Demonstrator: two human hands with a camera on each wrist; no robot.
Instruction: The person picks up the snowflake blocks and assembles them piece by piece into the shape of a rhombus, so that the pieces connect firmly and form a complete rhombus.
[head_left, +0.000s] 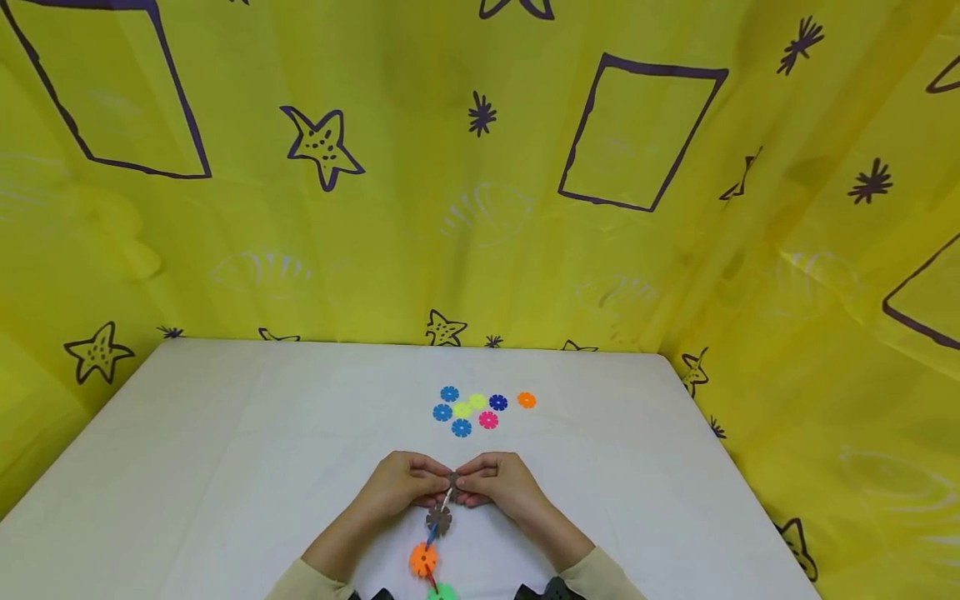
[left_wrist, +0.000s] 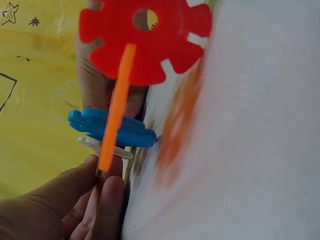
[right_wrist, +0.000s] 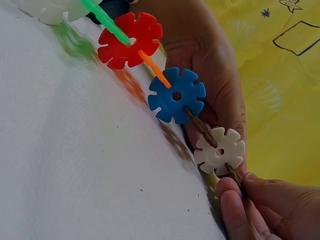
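Observation:
My left hand and my right hand meet over the table. Between them, the fingertips of both pinch a grey-brown notched plastic disc. From it a chain of interlocked snowflake discs runs toward my body. In the right wrist view a white disc, a blue disc, and a red disc show, joined by brown, orange and green ones seen edge-on. An orange disc stands edge-on in the left wrist view, below the red disc. The chain's near end runs out of the head view.
Beyond my hands lie several loose discs: blue, yellow, pink, dark blue and orange. The white-covered table meets a yellow patterned curtain at the back and sides.

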